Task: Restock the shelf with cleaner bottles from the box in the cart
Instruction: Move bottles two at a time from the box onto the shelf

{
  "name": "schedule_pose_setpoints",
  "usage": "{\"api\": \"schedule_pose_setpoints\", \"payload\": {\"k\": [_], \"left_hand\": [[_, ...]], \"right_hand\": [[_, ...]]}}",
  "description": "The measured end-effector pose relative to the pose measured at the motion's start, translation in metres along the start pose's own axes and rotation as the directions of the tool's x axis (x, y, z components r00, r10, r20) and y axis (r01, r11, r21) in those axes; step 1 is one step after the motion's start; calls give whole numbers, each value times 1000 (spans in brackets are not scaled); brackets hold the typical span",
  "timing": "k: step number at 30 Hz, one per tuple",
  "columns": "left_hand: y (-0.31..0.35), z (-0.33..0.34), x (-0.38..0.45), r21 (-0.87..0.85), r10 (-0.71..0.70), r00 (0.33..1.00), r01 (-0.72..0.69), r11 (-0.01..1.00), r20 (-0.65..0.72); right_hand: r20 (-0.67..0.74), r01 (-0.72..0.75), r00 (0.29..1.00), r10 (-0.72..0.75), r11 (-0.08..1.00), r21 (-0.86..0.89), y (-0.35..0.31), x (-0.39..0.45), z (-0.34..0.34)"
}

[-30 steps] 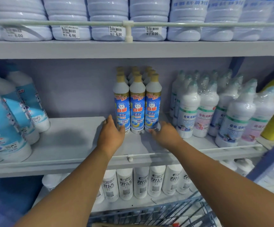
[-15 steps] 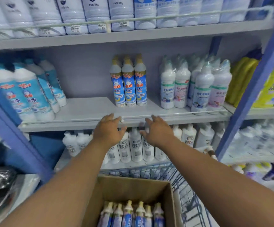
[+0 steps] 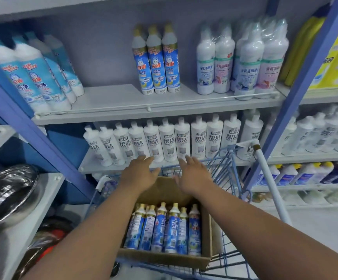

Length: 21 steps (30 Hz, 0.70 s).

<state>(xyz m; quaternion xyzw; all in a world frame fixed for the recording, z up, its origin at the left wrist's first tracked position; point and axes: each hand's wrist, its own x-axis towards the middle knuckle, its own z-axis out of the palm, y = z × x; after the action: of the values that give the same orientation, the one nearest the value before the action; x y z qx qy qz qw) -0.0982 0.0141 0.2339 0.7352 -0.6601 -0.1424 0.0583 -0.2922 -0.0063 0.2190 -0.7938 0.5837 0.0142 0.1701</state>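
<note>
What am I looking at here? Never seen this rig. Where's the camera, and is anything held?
There is no robot. A person wears one wide-angle camera on the head, looking forward and down, so both bare arms reach into the view. The left hand and right hand hover with fingers spread above a cardboard box that sits in a blue wire cart. Neither holds anything. The box holds upright blue-label cleaner bottles. Three matching bottles stand in a front row on the shelf above, with bare shelf to their left.
</note>
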Motion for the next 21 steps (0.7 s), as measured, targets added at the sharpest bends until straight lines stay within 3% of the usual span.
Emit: {"api": "schedule_pose_setpoints", "payload": {"k": [6,12,17,21], "left_hand": [[-20,34,-15,50,-28,997,24,998,72],[-54,71,-5,-32,-57,987,62,998,151],[-83,116,11,-98,-78,955,110,989,286],[-96,150,21,-44,-32,926,53,998,377]], "right_hand": [[39,-30,999,30,1000,5,-3,-5,54],[141,-137,981,131,990,36,-8,5,106],[242,-290,929,280,957,6,-15,5,143],[305,-409,872,382,912,25,-19,5,164]]}}
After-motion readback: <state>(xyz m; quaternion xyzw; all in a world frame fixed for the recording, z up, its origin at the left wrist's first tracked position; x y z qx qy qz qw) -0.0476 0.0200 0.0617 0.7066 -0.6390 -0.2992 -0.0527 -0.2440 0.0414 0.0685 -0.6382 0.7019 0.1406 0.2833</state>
